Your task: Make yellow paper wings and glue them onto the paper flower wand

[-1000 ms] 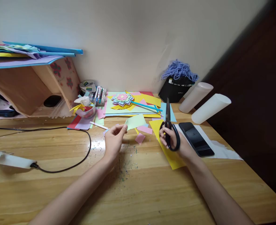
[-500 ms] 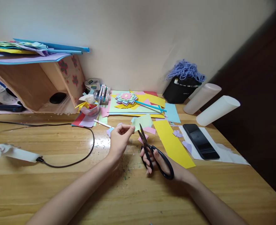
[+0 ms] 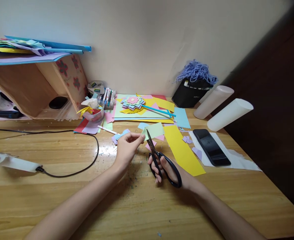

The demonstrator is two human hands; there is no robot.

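Note:
Between the thumb and fingers of my left hand (image 3: 129, 146) is a small piece of pale green paper (image 3: 155, 130), pinched at its left end. My right hand (image 3: 168, 168) has its thumb and fingers through the handles of black scissors (image 3: 153, 146). The scissor blades point up and away, lying against the green paper close to my left fingertips. From here the blades look nearly together. Under and around the paper are pink and blue paper scraps (image 3: 151, 145). A long yellow paper strip (image 3: 184, 150) lies just right of the scissors.
Behind my hands, a layered paper flower (image 3: 133, 102) with a blue stick rests on stacked coloured sheets. At right are a phone (image 3: 211, 146), two white cylinders (image 3: 230, 114) and a black holder (image 3: 190, 95) with yarn. A glue gun (image 3: 14, 162) with its cord lies left, below a wooden box (image 3: 70, 81).
The scissor blades have drawn nearer together and closer to my left fingertips at the green paper. The whole view has shifted slightly.

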